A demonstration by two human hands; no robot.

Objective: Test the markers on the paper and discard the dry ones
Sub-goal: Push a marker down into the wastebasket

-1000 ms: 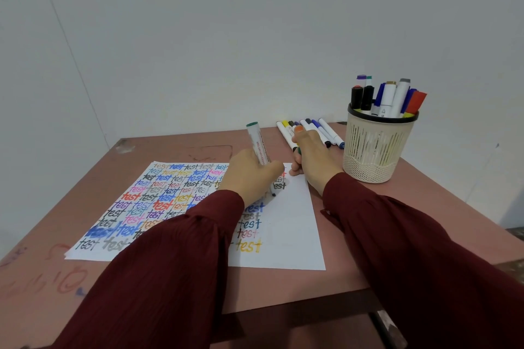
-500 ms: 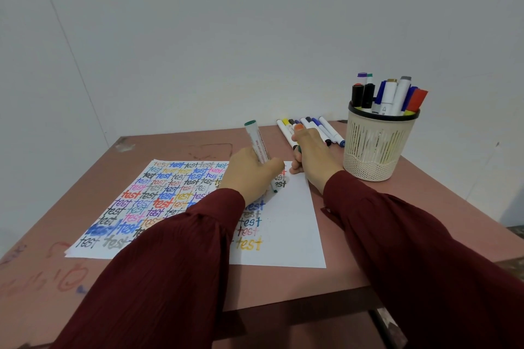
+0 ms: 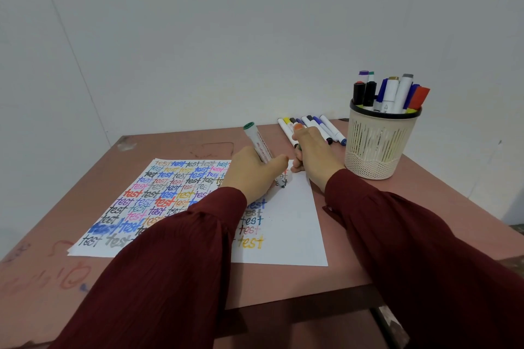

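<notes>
A white paper lies on the table, most of it filled with rows of the word "test" in many colours. My left hand grips a white marker with a green end, tilted, its tip touching the paper just below the last written words near the top right. My right hand rests at the paper's top right corner with fingers curled round a small dark green cap. An orange marker end shows just above its knuckles.
A cream mesh cup with several markers standing in it sits at the right. Several capped markers lie in a row behind my right hand. The reddish table meets the white wall at the back; its front edge is near.
The marker in my left hand has shifted slightly along the paper while writing. My right hand has stayed in place.
</notes>
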